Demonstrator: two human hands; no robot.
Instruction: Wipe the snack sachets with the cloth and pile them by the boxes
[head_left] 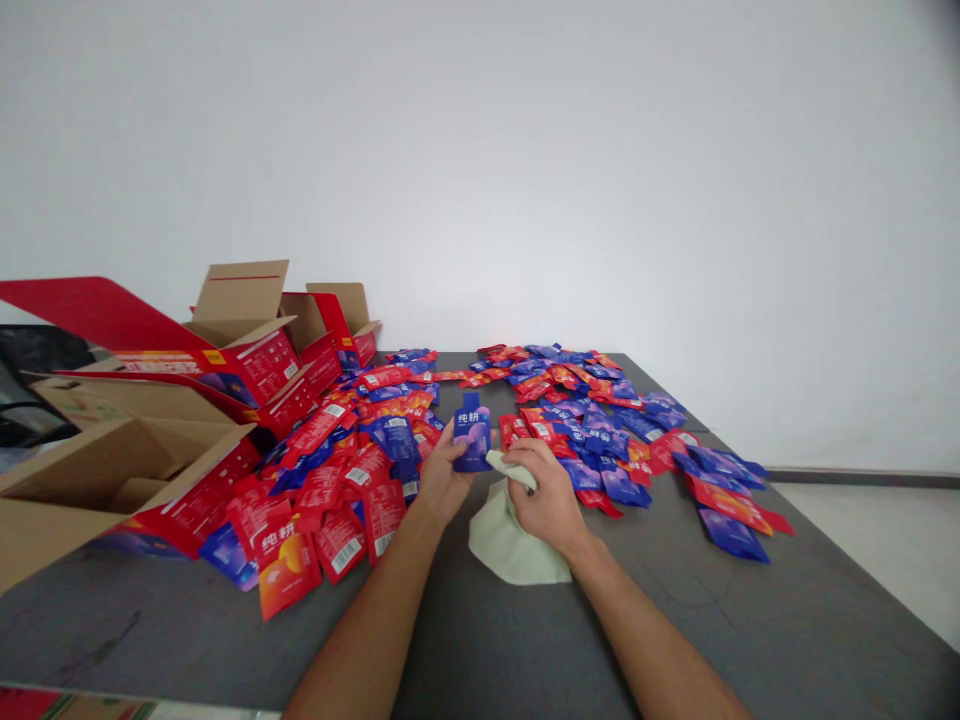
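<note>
My left hand (442,478) is closed around a blue-purple pouch (472,436), its printed face towards me and its narrow top end upward. Just to the right, my right hand (546,492) grips a pale cream cloth (517,550). A bunched fold of the cloth pokes out by the fingers near the pouch's lower right edge; I cannot tell whether the two touch. The rest of the cloth hangs down onto the dark table (480,640).
Red and blue pouches (352,470) lie heaped left of my hands, with another spread (592,420) to the right. A small group (724,495) lies near the table's right edge. Open red cartons (187,500) stand at the left. A white wall (525,180) rises behind.
</note>
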